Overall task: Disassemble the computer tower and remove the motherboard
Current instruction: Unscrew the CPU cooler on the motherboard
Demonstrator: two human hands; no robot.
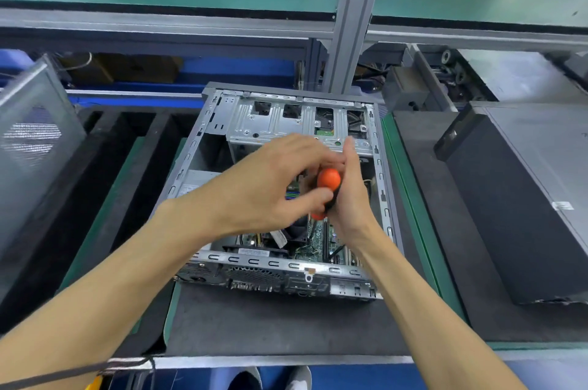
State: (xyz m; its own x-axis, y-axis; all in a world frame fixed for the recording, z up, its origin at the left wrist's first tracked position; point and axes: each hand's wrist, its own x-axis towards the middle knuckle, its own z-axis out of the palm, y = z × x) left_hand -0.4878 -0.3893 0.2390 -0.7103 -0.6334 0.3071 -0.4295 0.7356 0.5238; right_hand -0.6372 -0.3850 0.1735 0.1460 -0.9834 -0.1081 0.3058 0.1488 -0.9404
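The open computer tower (pixel 222 122) lies on its side on a dark mat, its side panel off. Inside, the green motherboard (pixel 318 240) shows below my hands, next to a black fan. A silver drive cage (pixel 270 125) spans the far end of the case. Both hands meet over the middle of the case on a screwdriver with an orange and black handle (pixel 329 181), held upright with its shaft pointing down into the case. My left hand (pixel 270 186) curls its fingers round the handle. My right hand (pixel 350 195) wraps the handle from the right side.
A removed grey side panel (pixel 35 148) leans at the left. Another closed tower (pixel 515 192) lies at the right. An aluminium frame post (pixel 356 17) rises behind the case. Dark foam mats (pixel 270 323) cover the green bench near the front edge.
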